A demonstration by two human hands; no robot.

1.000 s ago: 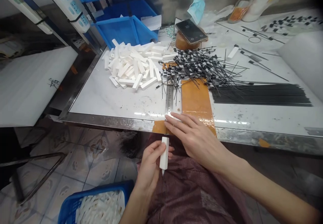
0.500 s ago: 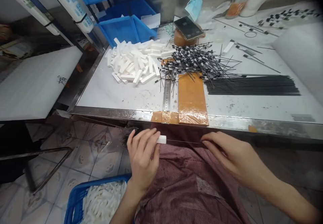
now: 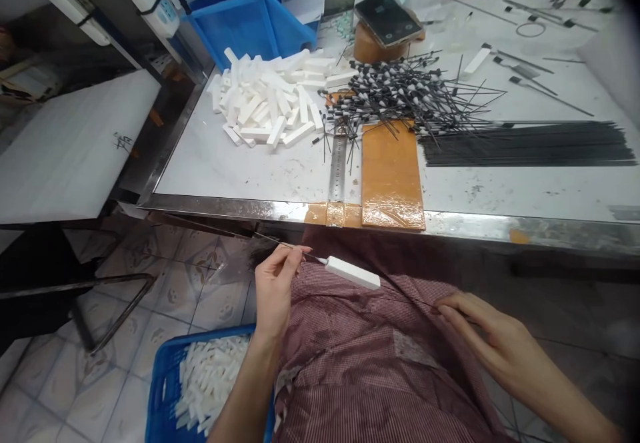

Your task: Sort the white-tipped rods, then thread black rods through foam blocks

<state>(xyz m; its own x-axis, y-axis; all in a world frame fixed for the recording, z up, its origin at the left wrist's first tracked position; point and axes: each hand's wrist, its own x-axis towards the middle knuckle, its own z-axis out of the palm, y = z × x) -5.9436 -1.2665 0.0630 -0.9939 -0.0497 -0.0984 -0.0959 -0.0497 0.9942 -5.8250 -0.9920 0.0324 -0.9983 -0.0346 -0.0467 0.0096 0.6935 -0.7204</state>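
My left hand is closed in a pinch on a thin dark rod, which sticks out past the fingers to the upper left. On the rod's other side, a small pale tip meets the end of a white rectangular bar. The bar is tilted, with its right end lower, and hangs between my hands above the lap, touched by neither. My right hand pinches a thin dark wire running toward the bar's right end. Whether rod and wire join inside the bar is hidden.
White bars lie heaped on the table beside a pile of black rods with white ends. A ruler, an orange-brown board and a bundle of dark rods are there too. A blue basket stands below left.
My left hand has let go of the white bar and now pinches the rod to its left. My right hand has moved right and down. The view has tilted down.
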